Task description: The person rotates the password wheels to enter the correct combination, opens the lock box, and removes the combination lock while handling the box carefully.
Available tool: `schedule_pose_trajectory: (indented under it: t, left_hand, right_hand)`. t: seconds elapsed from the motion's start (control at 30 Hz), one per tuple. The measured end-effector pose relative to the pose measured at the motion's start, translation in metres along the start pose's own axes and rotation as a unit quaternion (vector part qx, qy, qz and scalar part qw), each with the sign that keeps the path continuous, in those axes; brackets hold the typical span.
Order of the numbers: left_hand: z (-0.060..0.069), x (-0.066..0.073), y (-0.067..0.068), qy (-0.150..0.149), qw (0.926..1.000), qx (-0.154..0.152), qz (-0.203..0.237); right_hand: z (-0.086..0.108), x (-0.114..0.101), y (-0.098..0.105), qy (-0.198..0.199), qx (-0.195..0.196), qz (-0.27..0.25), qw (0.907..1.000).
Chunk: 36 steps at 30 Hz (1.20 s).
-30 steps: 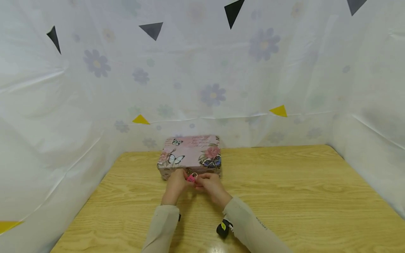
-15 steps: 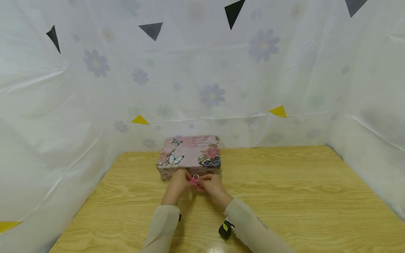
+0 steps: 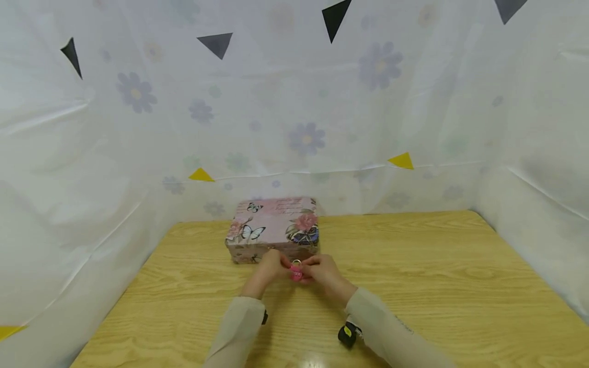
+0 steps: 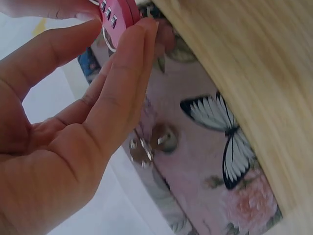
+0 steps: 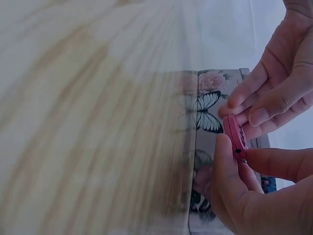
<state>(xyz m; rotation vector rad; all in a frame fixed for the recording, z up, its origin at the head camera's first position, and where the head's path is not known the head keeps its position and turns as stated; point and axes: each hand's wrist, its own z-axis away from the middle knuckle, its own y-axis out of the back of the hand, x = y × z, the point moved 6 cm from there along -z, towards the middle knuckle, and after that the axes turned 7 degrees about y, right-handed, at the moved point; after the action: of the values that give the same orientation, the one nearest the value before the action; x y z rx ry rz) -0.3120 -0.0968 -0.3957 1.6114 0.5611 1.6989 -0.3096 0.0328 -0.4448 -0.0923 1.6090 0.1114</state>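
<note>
A small pink combination padlock (image 3: 296, 272) with a silvery shackle is held between both hands, just in front of the box. My left hand (image 3: 272, 267) pinches it with thumb and fingers; number dials show on the padlock (image 4: 117, 17) in the left wrist view. From the other side, my right hand (image 3: 325, 273) grips the padlock (image 5: 235, 137) between thumb and index finger. Behind the hands lies a closed pink box (image 3: 273, 222) with butterflies and flowers on it. A metal clasp (image 4: 163, 139) sits on its front, apart from the padlock.
The wooden table (image 3: 414, 266) extends to both sides of the box and in front of it. White flowered sheeting (image 3: 257, 117) hangs behind and at the sides. Dark wrist gear (image 3: 347, 335) hangs by the right sleeve.
Both hands have shifted right and slightly nearer to me with the padlock, away from the box's clasp. The padlock has turned more upright, and more of the box's front shows.
</note>
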Motion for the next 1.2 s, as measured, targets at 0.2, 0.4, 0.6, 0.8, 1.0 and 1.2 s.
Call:
schedule_pose_trajectory:
  t: [0.2,0.4,0.6,0.8,1.0,1.2]
  left_hand:
    - [-0.007,0.009,-0.019,0.000,0.9995,-0.022,0.024]
    - [-0.013,0.020,-0.036,-0.016,0.9987,-0.034,0.034]
    - [-0.017,0.034,-0.053,-0.045,0.9957,-0.056,0.059]
    - [-0.024,0.044,-0.068,-0.032,0.9938,-0.071,0.079]
    - [-0.033,0.049,-0.080,0.002,0.9932,-0.068,0.095]
    - [-0.039,0.054,-0.087,0.011,0.9935,-0.055,0.099]
  right_hand:
    - [0.005,0.001,0.024,-0.007,-0.002,0.025,0.9997]
    - [0.008,-0.005,0.048,0.007,-0.006,0.061,0.9981]
    - [0.006,-0.008,0.069,0.009,0.021,0.111,0.9935]
    - [0.000,-0.003,0.087,-0.027,0.043,0.131,0.9901]
    - [-0.007,0.002,0.099,-0.057,0.045,0.117,0.9905]
    - [-0.015,0.004,0.110,-0.071,0.051,0.144,0.9857]
